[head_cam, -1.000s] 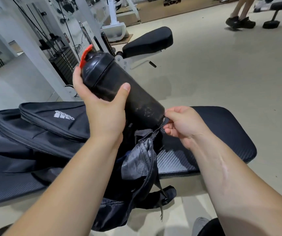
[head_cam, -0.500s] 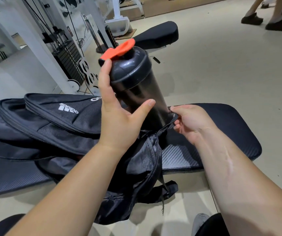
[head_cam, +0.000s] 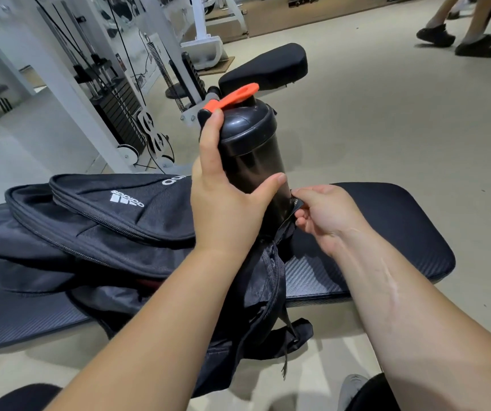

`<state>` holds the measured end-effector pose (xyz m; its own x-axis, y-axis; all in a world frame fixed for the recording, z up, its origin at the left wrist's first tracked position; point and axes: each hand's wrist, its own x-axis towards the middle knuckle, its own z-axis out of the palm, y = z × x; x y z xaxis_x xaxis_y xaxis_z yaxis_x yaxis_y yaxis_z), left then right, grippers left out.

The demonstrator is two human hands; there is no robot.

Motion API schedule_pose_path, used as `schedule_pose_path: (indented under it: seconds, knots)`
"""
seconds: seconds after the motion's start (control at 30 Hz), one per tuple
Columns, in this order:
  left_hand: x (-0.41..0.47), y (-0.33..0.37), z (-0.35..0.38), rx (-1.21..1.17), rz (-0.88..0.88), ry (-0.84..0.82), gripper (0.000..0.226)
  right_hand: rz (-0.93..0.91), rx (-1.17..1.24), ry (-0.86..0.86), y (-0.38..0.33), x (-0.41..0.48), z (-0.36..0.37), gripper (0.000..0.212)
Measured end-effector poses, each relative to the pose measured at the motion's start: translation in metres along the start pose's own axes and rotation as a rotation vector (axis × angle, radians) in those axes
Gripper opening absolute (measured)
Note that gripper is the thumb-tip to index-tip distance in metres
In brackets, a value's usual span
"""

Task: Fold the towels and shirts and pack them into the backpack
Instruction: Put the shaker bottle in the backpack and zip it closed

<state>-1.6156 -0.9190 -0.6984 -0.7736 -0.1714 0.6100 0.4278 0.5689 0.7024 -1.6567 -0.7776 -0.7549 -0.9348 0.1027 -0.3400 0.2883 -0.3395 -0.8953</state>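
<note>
Standing upright now, bottle (head_cam: 253,155) gripped by left hand (head_cam: 226,209); right hand (head_cam: 324,215) pinches backpack (head_cam: 105,221).

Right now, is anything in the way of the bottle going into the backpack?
Nothing visible is. The left hand grips the bottle upright, with its bottom at the opening of the backpack. The right hand pinches the edge of that opening.

One shaker bottle (head_cam: 253,149), one backpack (head_cam: 105,221), one left hand (head_cam: 223,209), one right hand (head_cam: 324,215), two bench pads (head_cam: 386,226).

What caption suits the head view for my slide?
Left hand grips a shaker bottle; right hand pinches the backpack pocket edge.
</note>
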Motion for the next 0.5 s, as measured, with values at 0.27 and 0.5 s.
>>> schedule_pose_path:
  seconds: [0.27, 0.5]
  knots:
    - [0.002, -0.009, -0.003, -0.008, 0.180, -0.209, 0.107, 0.017, 0.004, -0.004, -0.005, -0.007, -0.005, 0.014]
    - [0.047, -0.010, -0.023, -0.132, 0.083, -0.486, 0.085, 0.072, 0.112, -0.005, -0.006, -0.006, -0.004, 0.006]
